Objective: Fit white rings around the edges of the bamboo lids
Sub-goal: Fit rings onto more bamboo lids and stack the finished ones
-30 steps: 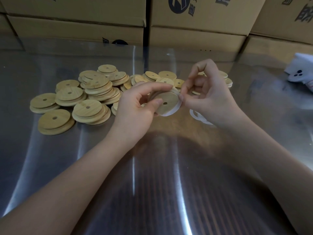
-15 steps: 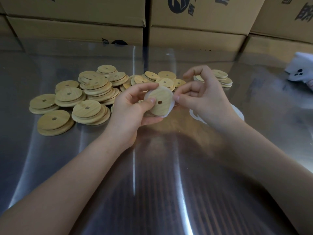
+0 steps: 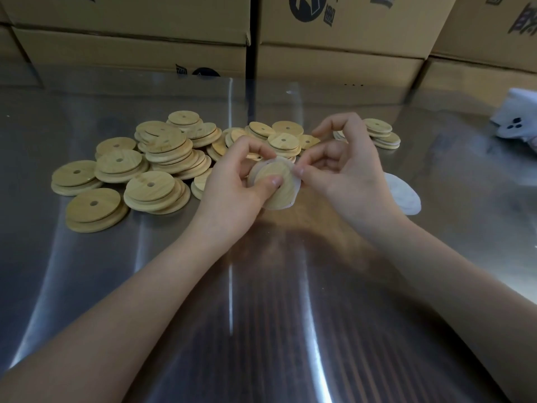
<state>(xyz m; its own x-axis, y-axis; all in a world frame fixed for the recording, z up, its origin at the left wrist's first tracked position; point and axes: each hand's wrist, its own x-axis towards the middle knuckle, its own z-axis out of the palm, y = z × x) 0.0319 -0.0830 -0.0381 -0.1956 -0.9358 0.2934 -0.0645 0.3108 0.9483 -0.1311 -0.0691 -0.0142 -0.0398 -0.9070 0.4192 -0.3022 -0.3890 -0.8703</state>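
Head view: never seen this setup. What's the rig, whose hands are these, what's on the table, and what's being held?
There is no robot. One camera worn on a person's head looks down at their bare hands. The left hand holds a bamboo lid, with the thumb on its face. The right hand pinches a white ring that looks partly fitted around the lid's edge. On the metal table lie stacked loose lids and spare rings beside the right wrist. Cardboard boxes stand behind.

Both hands — left [image 3: 232, 184], right [image 3: 345, 170] — pinch a bamboo lid [image 3: 276, 184], white ring [image 3: 293, 196] loose round it.
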